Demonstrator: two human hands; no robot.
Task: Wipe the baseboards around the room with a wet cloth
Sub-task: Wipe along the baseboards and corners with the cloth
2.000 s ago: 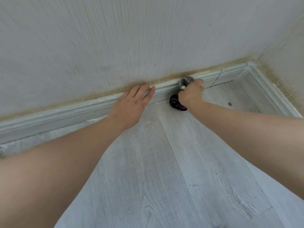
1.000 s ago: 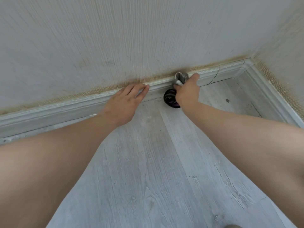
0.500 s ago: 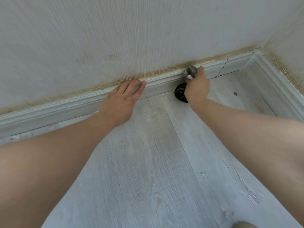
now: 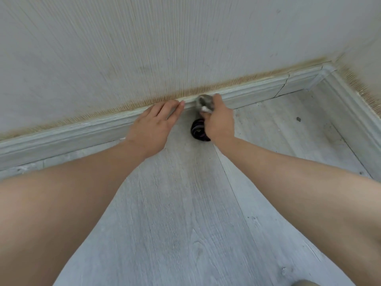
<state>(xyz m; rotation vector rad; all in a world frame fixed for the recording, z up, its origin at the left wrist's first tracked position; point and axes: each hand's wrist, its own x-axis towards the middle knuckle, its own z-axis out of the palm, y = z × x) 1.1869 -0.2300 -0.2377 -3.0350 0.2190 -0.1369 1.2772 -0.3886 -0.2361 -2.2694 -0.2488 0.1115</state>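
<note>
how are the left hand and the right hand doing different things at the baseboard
The left hand lies flat, its straight fingers resting on the baseboard and holding nothing. The right hand is curled round the cloth, pressing it to the baseboard's top edge. Both touch the same stretch of baseboard.
</note>
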